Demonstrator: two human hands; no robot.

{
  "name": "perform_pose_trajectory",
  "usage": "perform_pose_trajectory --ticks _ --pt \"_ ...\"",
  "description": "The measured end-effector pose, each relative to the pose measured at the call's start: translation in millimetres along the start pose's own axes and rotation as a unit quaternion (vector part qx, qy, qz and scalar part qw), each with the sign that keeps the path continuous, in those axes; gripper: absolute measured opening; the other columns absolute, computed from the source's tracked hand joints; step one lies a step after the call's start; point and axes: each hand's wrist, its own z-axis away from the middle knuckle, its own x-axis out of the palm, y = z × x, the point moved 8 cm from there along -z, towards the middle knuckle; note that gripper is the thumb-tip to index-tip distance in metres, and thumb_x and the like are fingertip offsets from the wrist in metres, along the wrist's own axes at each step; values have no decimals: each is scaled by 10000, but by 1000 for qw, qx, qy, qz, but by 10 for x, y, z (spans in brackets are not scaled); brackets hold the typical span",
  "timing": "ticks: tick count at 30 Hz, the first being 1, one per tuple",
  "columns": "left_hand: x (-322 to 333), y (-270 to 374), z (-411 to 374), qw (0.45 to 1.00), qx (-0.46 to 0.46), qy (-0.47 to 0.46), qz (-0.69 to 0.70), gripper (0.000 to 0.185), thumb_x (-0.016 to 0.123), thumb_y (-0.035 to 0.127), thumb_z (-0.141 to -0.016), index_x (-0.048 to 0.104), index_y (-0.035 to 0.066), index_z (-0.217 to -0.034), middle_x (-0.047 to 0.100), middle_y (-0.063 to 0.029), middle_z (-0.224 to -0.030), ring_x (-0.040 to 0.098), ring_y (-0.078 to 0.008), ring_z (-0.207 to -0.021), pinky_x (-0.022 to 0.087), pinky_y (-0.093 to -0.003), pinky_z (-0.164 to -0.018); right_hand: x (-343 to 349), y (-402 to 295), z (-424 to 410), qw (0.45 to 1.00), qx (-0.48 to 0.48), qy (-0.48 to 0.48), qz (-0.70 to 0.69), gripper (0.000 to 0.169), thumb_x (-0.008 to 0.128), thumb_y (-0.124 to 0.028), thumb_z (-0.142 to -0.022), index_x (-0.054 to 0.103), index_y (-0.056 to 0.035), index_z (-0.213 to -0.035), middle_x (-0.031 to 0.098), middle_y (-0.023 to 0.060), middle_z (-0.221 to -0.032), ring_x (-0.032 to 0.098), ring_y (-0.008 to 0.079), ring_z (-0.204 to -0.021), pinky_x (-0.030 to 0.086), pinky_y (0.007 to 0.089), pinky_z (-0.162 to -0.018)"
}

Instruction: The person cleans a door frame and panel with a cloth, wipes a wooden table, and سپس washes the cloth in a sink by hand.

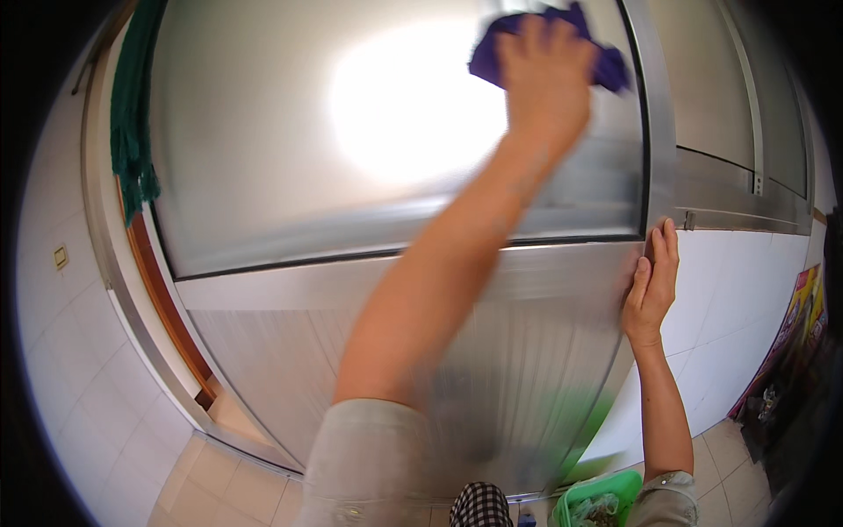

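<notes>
A purple cloth [490, 56] lies bunched under my left hand [550, 72], whose spread fingers press it against the frosted glass pane [263, 145] near its upper right part. The hand and cloth are slightly blurred. My right hand [652, 283] rests with its fingers together along the right edge of the metal door frame [566, 263], below the glass corner, and holds no object. A bright glare covers the middle of the pane. Ribbed metal panelling [276, 356] fills the door's lower part, partly hidden by my left arm.
A green plastic bin [570, 504] with a bag in it stands on the tiled floor [230, 477] beside my right forearm. Green fabric [132, 112] hangs at the door's left side. A wall switch [60, 257] is far left. Colourful packaging [793, 316] and dark bags stand at right.
</notes>
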Motion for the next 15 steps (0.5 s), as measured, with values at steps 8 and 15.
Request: perform_pose_trajectory --ticks 8,15 --pt "-236 604 654 966 66 -186 170 362 640 50 -671 624 104 -1028 549 -109 -1216 439 -352 -1190 376 -505 -955 45 -8 26 1000 -6 -5 23 334 409 -64 -950 492 27 -1261 431 184 -1389 452 320 -1248 372 350 -1032" --pt "-1750 -2009 455 989 -22 14 -148 343 546 66 -709 638 89 -1040 637 -122 -1078 560 -328 -1044 420 -436 -876 -23 3 12 1000 -2 -16 18 343 417 -61 -944 481 39 -1266 412 188 -1401 436 321 -1263 369 350 -1034"
